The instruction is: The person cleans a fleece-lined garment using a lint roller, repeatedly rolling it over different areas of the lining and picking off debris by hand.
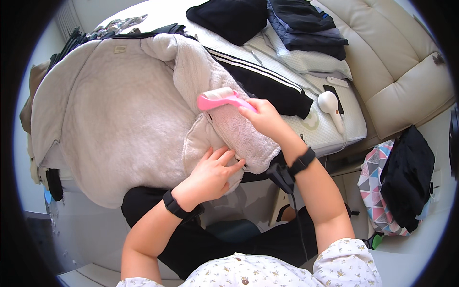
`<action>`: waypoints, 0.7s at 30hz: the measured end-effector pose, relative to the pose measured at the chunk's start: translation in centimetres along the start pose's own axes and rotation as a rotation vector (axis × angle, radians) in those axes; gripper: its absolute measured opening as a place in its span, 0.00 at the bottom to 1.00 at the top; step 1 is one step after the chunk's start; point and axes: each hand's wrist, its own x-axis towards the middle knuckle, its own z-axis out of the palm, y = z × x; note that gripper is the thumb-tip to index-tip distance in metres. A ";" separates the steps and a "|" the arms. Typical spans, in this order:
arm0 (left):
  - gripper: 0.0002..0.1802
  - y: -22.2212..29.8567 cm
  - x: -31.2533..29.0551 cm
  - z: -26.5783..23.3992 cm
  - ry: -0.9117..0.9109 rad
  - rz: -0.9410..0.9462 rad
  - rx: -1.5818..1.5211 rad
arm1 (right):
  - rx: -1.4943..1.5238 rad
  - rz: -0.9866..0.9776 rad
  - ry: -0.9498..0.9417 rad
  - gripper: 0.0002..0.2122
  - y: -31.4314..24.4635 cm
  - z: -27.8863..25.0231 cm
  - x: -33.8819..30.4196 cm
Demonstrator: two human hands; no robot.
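Note:
A pale beige fleece-lined coat (110,110) lies spread with its fluffy inside facing up, over the bed's edge and partly over my lap. My right hand (262,117) is closed round the pink handle of a lint roller (217,99). The roller's whitish cylinder rests on or just above the coat's sleeve; I cannot tell which. Lower down, my left hand (213,173) lies on the fleece near the pocket and hem, palm down with fingers spread. Each wrist wears a black band.
Black trousers with white side stripes (267,79) lie beyond the coat. Folded dark clothes (306,26) are stacked on the white mattress (351,122). A white handheld device (330,107) lies near its right corner. A triangle-patterned bag (375,191) with black cloth stands at right, below the padded beige headboard (387,62).

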 end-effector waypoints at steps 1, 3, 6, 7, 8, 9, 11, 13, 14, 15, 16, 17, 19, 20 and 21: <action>0.36 0.1 0.1 0.1 -0.001 0.004 0.001 | -0.005 0.005 0.020 0.15 -0.3 0.5 0.8; 0.36 0.1 0.1 0.2 -0.001 -0.006 -0.009 | -0.022 0.027 0.026 0.16 -0.5 0.5 1.3; 0.36 -0.1 -0.3 0.1 -0.001 -0.023 -0.026 | -0.051 -0.014 -0.028 0.15 0.3 -0.5 -0.6; 0.36 -0.2 -0.4 0.1 0.000 -0.027 -0.034 | -0.034 0.008 -0.068 0.15 0.4 -1.3 -2.0; 0.36 -0.2 -0.3 0.0 0.006 -0.027 -0.038 | -0.023 0.031 -0.107 0.14 0.2 -2.7 -3.8; 0.37 -0.2 -0.1 -0.1 -0.007 -0.010 -0.045 | -0.019 0.039 -0.121 0.14 0.7 -3.8 -5.7; 0.37 -0.4 -0.2 -0.2 -0.025 -0.007 -0.054 | -0.055 0.081 -0.173 0.14 1.1 -5.7 -9.3; 0.37 -0.5 -0.6 -0.4 -0.069 -0.023 -0.052 | -0.089 0.109 -0.216 0.15 0.2 -6.3 -10.6; 0.37 -0.5 -0.5 -0.5 -0.066 -0.018 -0.054 | -0.099 0.111 -0.212 0.15 -0.3 -6.6 -11.0; 0.37 -0.5 -0.6 -0.7 -0.071 -0.016 -0.051 | -0.106 0.112 -0.211 0.15 -0.5 -6.7 -11.1; 0.38 -0.5 -0.6 -0.8 -0.078 -0.015 -0.046 | -0.105 0.112 -0.210 0.15 -0.3 -6.2 -10.4; 0.38 -0.4 -0.3 -0.8 -0.071 0.001 -0.045 | -0.089 0.088 -0.166 0.15 -0.1 -5.5 -9.1; 0.39 -0.6 -0.1 -0.5 -0.080 0.007 -0.030 | -0.075 0.037 -0.098 0.15 0.7 -3.6 -5.7; 0.39 -0.5 0.1 -0.3 -0.080 0.008 -0.021 | -0.081 0.012 -0.068 0.15 1.0 -2.7 -3.7; 0.39 -0.4 0.2 -0.3 -0.085 0.011 -0.014 | -0.100 0.001 -0.033 0.15 0.8 -1.9 -1.8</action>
